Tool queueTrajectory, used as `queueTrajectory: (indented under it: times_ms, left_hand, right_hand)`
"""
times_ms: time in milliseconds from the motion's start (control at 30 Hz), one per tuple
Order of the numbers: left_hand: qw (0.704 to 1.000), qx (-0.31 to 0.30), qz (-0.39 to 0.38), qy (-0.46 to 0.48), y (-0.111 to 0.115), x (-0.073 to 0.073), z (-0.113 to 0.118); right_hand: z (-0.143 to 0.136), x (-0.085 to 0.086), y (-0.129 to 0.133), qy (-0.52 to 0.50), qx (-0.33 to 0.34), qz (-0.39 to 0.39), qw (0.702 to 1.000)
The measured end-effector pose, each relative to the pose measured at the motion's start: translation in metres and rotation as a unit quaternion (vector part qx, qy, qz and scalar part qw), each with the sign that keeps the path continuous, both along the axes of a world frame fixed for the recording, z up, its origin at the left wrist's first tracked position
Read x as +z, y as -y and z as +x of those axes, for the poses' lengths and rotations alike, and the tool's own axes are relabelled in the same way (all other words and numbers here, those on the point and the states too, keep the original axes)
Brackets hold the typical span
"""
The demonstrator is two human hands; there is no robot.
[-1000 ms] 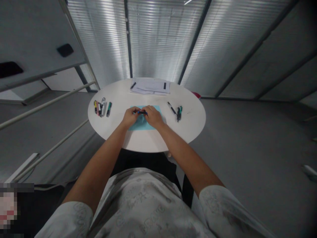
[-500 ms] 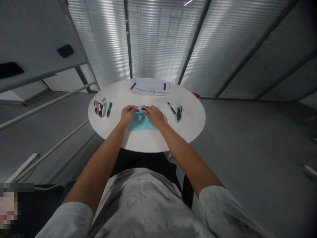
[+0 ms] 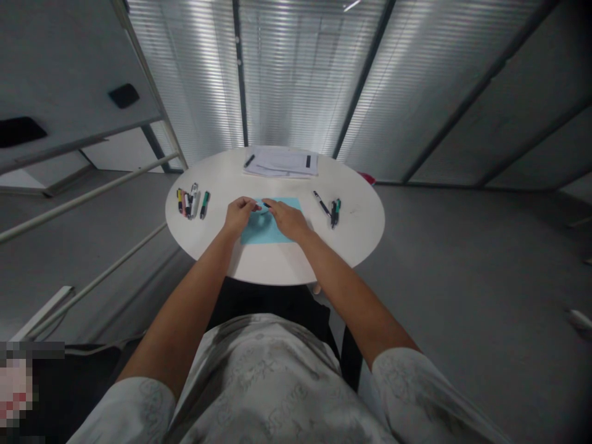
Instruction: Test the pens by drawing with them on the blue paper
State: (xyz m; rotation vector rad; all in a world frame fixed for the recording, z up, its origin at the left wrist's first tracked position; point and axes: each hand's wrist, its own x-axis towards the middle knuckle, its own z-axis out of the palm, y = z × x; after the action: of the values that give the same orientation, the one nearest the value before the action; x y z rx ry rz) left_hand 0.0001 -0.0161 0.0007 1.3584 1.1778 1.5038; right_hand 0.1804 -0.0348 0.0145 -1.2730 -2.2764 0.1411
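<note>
A light blue sheet [image 3: 264, 232] lies on the round white table [image 3: 272, 265] in front of me. Above its left part, my left hand [image 3: 239, 216] is closed in a pinch on something too small to make out. My right hand [image 3: 287, 219] is over the sheet's right part, its fingers closed round a small dark, pen-like piece [image 3: 267, 205]. The fingertips of both hands almost meet, with a little pale item between them that I cannot identify.
Several markers [image 3: 187, 202] and a green pen [image 3: 204, 205] lie on the left. More pens [image 3: 335, 213] lie on the right. White papers [image 3: 281, 163] are at the back edge. A white railing [image 3: 92, 190] runs along the left.
My right hand's fingers have shifted slightly around the dark piece. The rest of the view looks the same.
</note>
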Motion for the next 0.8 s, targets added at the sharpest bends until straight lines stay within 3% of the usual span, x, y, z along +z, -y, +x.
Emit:
queueTrajectory:
  times_ms: [500, 800]
  left_hand:
    - [1.000, -0.014, -0.001, -0.004, 0.0010, -0.0001, 0.0014]
    - [0.998, -0.043, 0.021, -0.038, 0.0034, 0.0021, 0.0023]
  right_hand:
    - [0.0015, 0.0014, 0.0029, 0.024, 0.018, 0.019, 0.999]
    - [0.0011, -0.0038, -0.0034, -0.020, 0.021, 0.011, 1.000]
